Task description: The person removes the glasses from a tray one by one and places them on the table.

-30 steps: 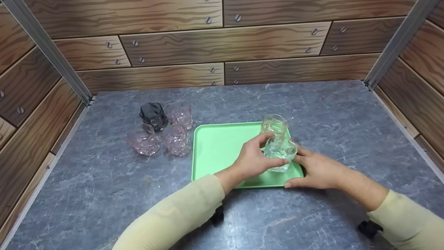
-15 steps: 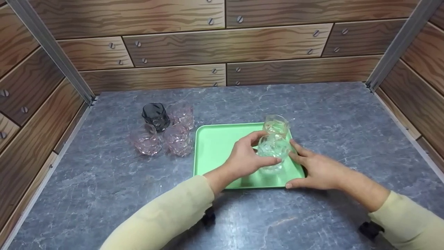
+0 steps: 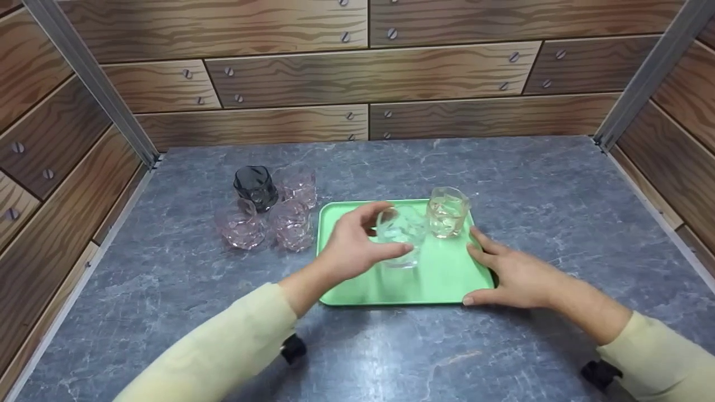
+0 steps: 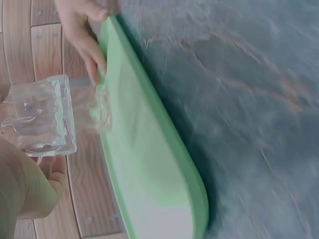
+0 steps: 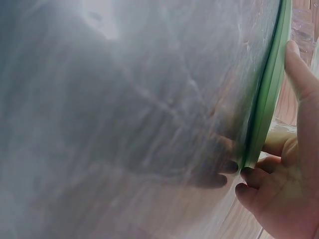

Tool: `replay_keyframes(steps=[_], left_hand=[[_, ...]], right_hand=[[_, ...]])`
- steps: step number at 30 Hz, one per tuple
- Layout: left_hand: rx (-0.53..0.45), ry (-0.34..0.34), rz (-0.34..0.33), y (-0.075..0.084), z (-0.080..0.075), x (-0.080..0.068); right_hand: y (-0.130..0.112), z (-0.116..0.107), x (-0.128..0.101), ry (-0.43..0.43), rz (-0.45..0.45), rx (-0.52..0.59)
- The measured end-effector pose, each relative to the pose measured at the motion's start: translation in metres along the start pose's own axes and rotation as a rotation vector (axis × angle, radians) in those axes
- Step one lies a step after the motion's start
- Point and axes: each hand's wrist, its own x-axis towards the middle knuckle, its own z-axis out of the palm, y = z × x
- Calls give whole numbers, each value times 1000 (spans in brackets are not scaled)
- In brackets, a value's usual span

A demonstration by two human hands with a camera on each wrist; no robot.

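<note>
My left hand holds a clear drinking glass, fingers on its far side and thumb on its near side. In the left wrist view the base of this glass hangs above the green tray, apart from it. A second glass, faintly amber-tinted, stands upright near the tray's far right corner. At the near right corner my right hand grips the tray, its thumb at the front edge and its fingers along the right side. The right wrist view shows some fingertips curled against the tray's rim.
Left of the tray, three pink glasses and a dark grey glass stand close together on the grey marbled table. Wood-patterned walls with metal corner posts enclose the back and sides.
My left hand has carried the clear glass leftward over the tray, away from the amber-tinted glass. My right hand stays at the tray's corner. The head view has shifted slightly.
</note>
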Motion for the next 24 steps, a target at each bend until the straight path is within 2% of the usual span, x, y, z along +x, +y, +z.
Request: replay_keyframes(steps=[7, 16, 24], left_hand=[[-38, 25, 12, -1, -34, -14], [-6, 77, -17, -3, -75, -33], [15, 81, -22, -14, -104, -52]], right_hand=[[1, 1, 0, 7, -3, -3], [1, 1, -1, -9, 2, 0], [1, 2, 0, -12, 12, -3]])
